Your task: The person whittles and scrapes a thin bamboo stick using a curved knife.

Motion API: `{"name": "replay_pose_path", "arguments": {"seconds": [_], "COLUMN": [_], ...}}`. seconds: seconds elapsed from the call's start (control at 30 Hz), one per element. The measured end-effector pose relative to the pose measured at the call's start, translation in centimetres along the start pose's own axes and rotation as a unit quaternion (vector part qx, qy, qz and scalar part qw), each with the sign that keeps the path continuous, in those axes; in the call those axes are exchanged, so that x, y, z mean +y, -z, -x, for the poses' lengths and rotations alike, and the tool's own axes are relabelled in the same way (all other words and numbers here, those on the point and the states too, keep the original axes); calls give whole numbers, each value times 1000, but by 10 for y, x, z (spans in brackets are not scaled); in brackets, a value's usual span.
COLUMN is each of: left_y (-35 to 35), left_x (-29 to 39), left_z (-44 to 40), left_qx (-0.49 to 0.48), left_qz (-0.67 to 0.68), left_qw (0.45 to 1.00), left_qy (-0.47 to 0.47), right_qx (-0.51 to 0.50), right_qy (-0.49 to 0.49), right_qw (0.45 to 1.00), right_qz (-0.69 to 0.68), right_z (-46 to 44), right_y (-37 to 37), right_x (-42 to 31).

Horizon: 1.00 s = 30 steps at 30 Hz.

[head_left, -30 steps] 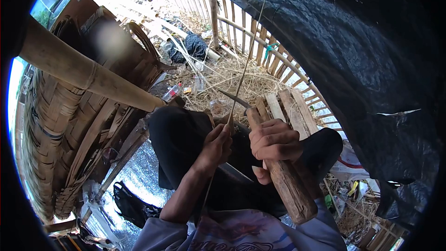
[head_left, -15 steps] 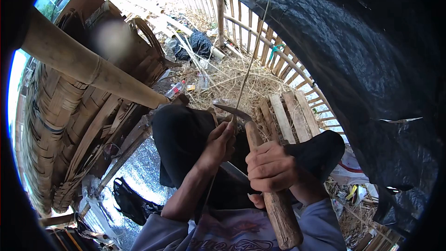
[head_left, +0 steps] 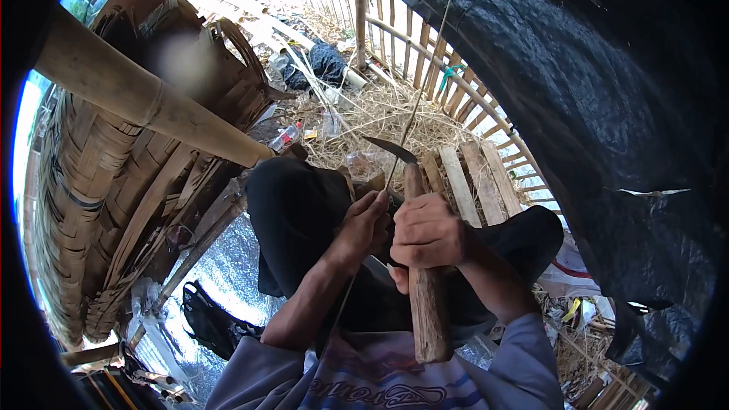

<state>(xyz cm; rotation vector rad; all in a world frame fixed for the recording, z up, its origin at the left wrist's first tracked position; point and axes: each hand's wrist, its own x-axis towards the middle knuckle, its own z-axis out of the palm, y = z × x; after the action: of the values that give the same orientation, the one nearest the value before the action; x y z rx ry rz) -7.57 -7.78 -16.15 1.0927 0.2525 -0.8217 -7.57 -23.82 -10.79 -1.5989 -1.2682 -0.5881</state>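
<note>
My left hand [head_left: 358, 229] is closed on a long, thin bamboo strip [head_left: 415, 102]. The strip runs from near the fence, through my fingers and down towards my lap. My right hand [head_left: 427, 232] wraps round the thick wooden handle of a curved-blade knife [head_left: 423, 304], whose lower end reaches over my shirt. Its dark blade [head_left: 389, 149] points left and crosses the strip a little beyond my left hand; whether the edge touches the strip I cannot tell. Both hands are above my lap, between my dark-trousered knees.
A bamboo pole [head_left: 152, 102] slants in from the left beside stacked woven bamboo [head_left: 91, 235]. Ahead lie shavings [head_left: 380, 118], wooden slats [head_left: 478, 182] and a plastic bottle [head_left: 285, 137]. A bamboo fence [head_left: 425, 53] and black sheeting [head_left: 592, 106] stand at the right.
My right hand has moved the knife forward and slightly left, and its handle is more upright. The blade is farther along the strip from my left hand, which keeps its hold.
</note>
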Motion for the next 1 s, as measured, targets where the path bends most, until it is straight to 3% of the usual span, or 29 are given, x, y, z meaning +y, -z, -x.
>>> {"name": "replay_pose_path", "arguments": {"seconds": [0.4,0.5,0.6,0.8,0.9,1.0], "left_y": [4,4,3,2,1,-1], "left_x": [6,14,5,12,0,5], "left_z": [-1,7,-4,3,-5,-1], "left_qx": [8,-23,23,0,24,-15], "left_qz": [2,84,19,53,44,57], "left_qw": [999,996,1000,999,999,998], "left_qy": [-32,15,-2,1,4,3], "right_qx": [6,-18,-7,-6,-8,10], "right_qy": [27,42,1,47,-8,32], "right_qw": [998,998,997,995,999,999], "right_qz": [-49,-46,-78,-93,-38,-31], "right_z": [-6,-2,3,-6,5,-5], "right_y": [-6,-8,-3,-9,-4,-2], "right_x": [-19,-26,-5,-27,-2,-18]}}
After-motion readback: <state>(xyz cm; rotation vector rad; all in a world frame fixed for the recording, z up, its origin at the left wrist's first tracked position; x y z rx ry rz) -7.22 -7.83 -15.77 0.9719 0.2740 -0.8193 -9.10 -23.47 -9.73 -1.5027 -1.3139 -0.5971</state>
